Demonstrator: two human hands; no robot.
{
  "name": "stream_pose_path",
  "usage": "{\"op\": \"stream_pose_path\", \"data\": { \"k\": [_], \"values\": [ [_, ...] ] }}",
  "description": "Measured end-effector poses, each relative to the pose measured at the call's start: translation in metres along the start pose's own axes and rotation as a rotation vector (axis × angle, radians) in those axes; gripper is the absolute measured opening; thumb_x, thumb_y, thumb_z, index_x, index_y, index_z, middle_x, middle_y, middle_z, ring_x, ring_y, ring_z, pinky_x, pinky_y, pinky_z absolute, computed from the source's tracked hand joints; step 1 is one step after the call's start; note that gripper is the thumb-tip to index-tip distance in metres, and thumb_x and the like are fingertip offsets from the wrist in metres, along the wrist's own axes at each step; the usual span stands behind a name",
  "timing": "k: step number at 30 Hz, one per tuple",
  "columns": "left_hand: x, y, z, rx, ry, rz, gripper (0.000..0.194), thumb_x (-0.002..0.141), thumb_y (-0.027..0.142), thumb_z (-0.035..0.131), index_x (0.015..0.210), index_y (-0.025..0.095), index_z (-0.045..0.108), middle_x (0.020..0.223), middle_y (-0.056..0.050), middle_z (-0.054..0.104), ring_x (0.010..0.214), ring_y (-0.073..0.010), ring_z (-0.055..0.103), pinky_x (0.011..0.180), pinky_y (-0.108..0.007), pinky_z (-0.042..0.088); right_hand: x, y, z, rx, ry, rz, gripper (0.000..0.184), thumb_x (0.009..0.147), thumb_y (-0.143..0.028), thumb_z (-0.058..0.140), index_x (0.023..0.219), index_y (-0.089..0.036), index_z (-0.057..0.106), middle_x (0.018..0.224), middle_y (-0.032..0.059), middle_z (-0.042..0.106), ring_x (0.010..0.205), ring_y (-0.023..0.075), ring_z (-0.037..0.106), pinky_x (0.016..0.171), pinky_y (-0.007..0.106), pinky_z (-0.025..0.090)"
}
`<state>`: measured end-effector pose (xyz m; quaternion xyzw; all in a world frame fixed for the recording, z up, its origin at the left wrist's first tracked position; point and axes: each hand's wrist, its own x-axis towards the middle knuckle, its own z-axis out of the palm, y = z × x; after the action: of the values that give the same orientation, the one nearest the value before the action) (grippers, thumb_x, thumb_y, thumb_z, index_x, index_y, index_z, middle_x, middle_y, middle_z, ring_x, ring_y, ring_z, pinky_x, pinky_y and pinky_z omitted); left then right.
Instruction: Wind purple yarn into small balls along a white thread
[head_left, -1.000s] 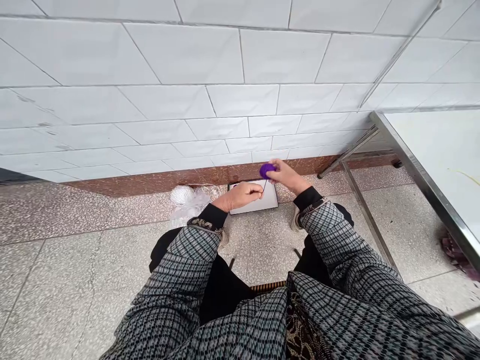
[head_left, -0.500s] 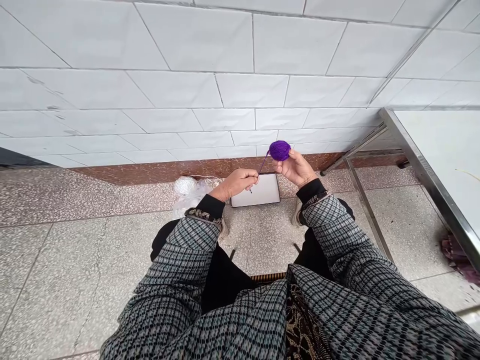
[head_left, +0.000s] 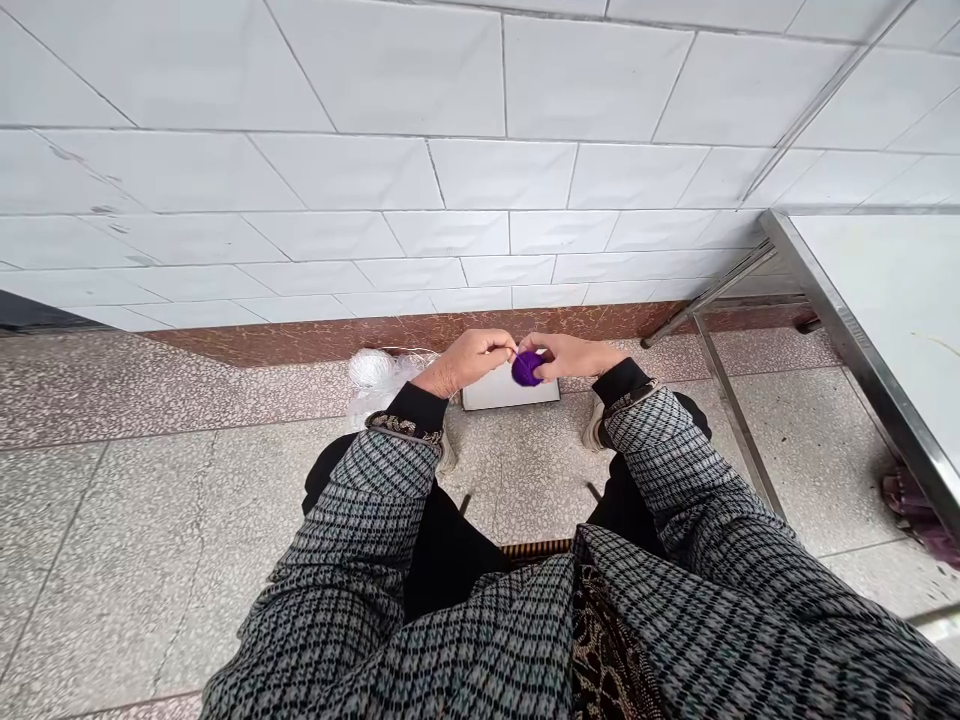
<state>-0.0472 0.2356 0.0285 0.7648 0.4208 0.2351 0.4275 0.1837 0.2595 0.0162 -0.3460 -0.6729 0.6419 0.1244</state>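
Observation:
My right hand [head_left: 570, 356] is closed around a small ball of purple yarn [head_left: 527, 369], its fingertips pressing the ball's right side. Just left of it, my left hand [head_left: 474, 360] pinches the purple strand close to the ball, and the two hands nearly meet. Below them on the floor lies a shallow white box or lid [head_left: 510, 390] with a dark edge, partly covered by the hands. Beside my left wrist sits a ball of white yarn [head_left: 371, 368] with clear plastic [head_left: 375, 402] around it.
A white-tiled wall [head_left: 465, 180] with a reddish-brown base strip stands in front. At the right is a metal-framed table [head_left: 885, 290] with legs on the speckled floor [head_left: 247, 520]. Dark reddish cloth [head_left: 919, 510] lies under it. My shoes [head_left: 596, 425] flank the box.
My right hand has brought the purple yarn ball down and left, from above the box to right beside my left hand. The stretched strand between them has shortened. My left hand has barely moved.

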Motion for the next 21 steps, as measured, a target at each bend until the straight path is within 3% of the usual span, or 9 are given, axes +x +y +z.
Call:
{"op": "stream_pose_path", "data": {
  "k": [2, 3, 7, 11, 12, 14, 17, 19, 21],
  "values": [
    [0.001, -0.005, -0.002, 0.004, 0.055, -0.044, 0.018, 0.085, 0.026, 0.051, 0.074, 0.017, 0.061, 0.068, 0.001, 0.058, 0.065, -0.0131, 0.051, 0.065, -0.025, 0.039, -0.005, -0.004, -0.001, 0.226, -0.098, -0.106, 0.047, 0.072, -0.023, 0.077, 0.113, -0.018, 0.057, 0.100, 0.0041, 0.067, 0.073, 0.0121, 0.062, 0.064, 0.026, 0.054],
    [0.002, -0.007, -0.001, 0.002, 0.063, -0.066, 0.018, 0.085, 0.026, 0.050, 0.073, 0.017, 0.060, 0.066, 0.001, 0.057, 0.065, -0.0132, 0.050, 0.065, -0.025, 0.039, -0.007, -0.006, -0.002, 0.351, -0.062, -0.177, 0.051, 0.073, -0.030, 0.080, 0.116, -0.018, 0.054, 0.102, 0.0044, 0.066, 0.073, 0.0119, 0.062, 0.064, 0.026, 0.054],
    [0.003, -0.001, 0.012, -0.024, -0.086, -0.056, 0.018, 0.084, 0.027, 0.049, 0.071, 0.018, 0.058, 0.065, 0.002, 0.054, 0.064, -0.0128, 0.049, 0.066, -0.025, 0.039, 0.001, -0.003, -0.009, 0.644, 0.328, -0.358, 0.057, 0.077, -0.049, 0.082, 0.116, -0.023, 0.048, 0.098, 0.0018, 0.064, 0.074, 0.0106, 0.062, 0.065, 0.024, 0.055],
    [0.003, 0.009, 0.022, -0.032, -0.245, 0.027, 0.019, 0.083, 0.027, 0.050, 0.073, 0.017, 0.062, 0.069, 0.001, 0.058, 0.065, -0.0123, 0.050, 0.068, -0.025, 0.039, 0.012, 0.005, -0.005, 0.447, 0.535, -0.079, 0.036, 0.084, -0.030, 0.076, 0.107, -0.022, 0.049, 0.087, -0.0004, 0.062, 0.065, 0.0093, 0.058, 0.059, 0.022, 0.052],
    [0.003, 0.009, 0.020, -0.029, -0.220, 0.026, 0.019, 0.084, 0.027, 0.050, 0.073, 0.017, 0.062, 0.070, 0.001, 0.060, 0.065, -0.0125, 0.051, 0.068, -0.025, 0.039, 0.013, 0.006, -0.003, 0.323, 0.509, 0.012, 0.034, 0.081, -0.022, 0.076, 0.104, -0.021, 0.051, 0.085, -0.0006, 0.062, 0.062, 0.0089, 0.055, 0.056, 0.022, 0.050],
    [0.003, 0.005, 0.014, -0.012, -0.112, 0.007, 0.019, 0.084, 0.028, 0.049, 0.075, 0.017, 0.062, 0.073, 0.000, 0.062, 0.067, -0.0132, 0.052, 0.069, -0.025, 0.039, 0.010, 0.005, 0.002, 0.125, 0.308, 0.123, 0.034, 0.074, -0.009, 0.074, 0.100, -0.018, 0.056, 0.085, -0.0001, 0.063, 0.062, 0.0091, 0.055, 0.054, 0.022, 0.048],
    [0.004, -0.004, 0.003, 0.028, 0.052, -0.044, 0.018, 0.084, 0.027, 0.049, 0.075, 0.017, 0.060, 0.073, 0.000, 0.061, 0.071, -0.0142, 0.053, 0.070, -0.026, 0.040, 0.001, -0.002, 0.003, 0.186, -0.073, 0.053, 0.040, 0.071, -0.009, 0.074, 0.106, -0.016, 0.059, 0.093, 0.0029, 0.066, 0.068, 0.0107, 0.061, 0.058, 0.024, 0.053],
    [0.005, -0.008, 0.002, 0.034, 0.100, -0.101, 0.018, 0.085, 0.028, 0.049, 0.075, 0.018, 0.059, 0.069, 0.001, 0.058, 0.069, -0.0142, 0.051, 0.067, -0.026, 0.039, -0.003, -0.005, 0.000, 0.389, -0.073, -0.091, 0.046, 0.072, -0.018, 0.078, 0.113, -0.018, 0.057, 0.100, 0.0042, 0.067, 0.071, 0.0108, 0.063, 0.062, 0.024, 0.055],
    [0.005, -0.007, 0.007, 0.021, 0.072, -0.143, 0.019, 0.085, 0.030, 0.049, 0.074, 0.018, 0.059, 0.065, 0.003, 0.054, 0.065, -0.0138, 0.048, 0.065, -0.025, 0.038, -0.003, -0.006, -0.004, 0.579, 0.128, -0.237, 0.050, 0.075, -0.031, 0.082, 0.115, -0.020, 0.053, 0.102, 0.0038, 0.067, 0.073, 0.0107, 0.064, 0.065, 0.025, 0.056]
  ]
}}
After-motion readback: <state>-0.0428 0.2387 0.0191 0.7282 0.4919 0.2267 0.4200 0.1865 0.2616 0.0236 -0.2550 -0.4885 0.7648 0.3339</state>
